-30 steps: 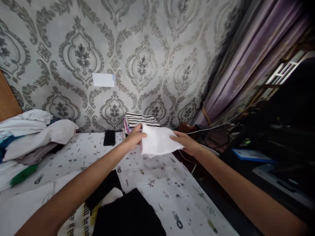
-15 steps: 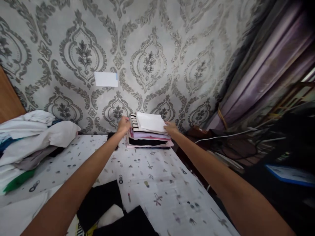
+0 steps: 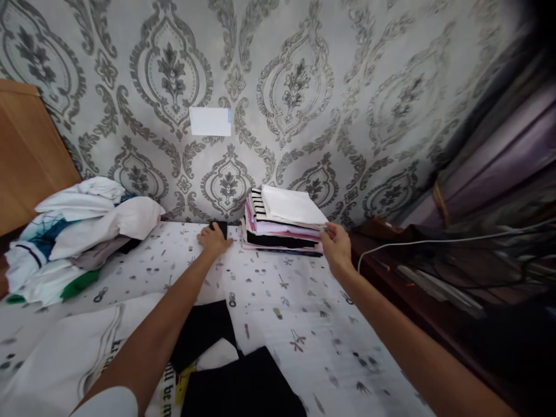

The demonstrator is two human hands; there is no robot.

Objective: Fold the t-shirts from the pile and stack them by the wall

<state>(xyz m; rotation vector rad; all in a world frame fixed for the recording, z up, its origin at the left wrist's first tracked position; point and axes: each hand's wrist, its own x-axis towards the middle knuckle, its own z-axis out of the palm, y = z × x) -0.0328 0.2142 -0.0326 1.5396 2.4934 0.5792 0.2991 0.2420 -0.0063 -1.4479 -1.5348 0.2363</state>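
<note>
— "Progress first: how much can be counted as folded?"

— "One neat stack (image 3: 284, 240), set on the patterned sheet (image 3: 282, 313) near the wall (image 3: 295, 145). It is topped by a white folded cloth (image 3: 293, 204), laid over a striped one (image 3: 259, 208) whose left edge is left showing."

— "Is that white cloth being held?"

— "Its near right corner is met by the right hand (image 3: 336, 243). The fingers there are drawn close together, but whether cloth is pinched between them cannot be told. By the left hand (image 3: 212, 237), fingers spread, a small black object (image 3: 221, 227) beside the stack is partly covered."

— "And what is left?"

— "A good share, it would be judged. A loose heap (image 3: 108, 223) is seen crumpled at the left, apparently unsorted. Nearer, a white garment with lettering (image 3: 87, 341) is partly hidden by the left forearm (image 3: 160, 330). Whether the black cloth (image 3: 238, 382) beside it should be counted as folded cannot be told."
</note>
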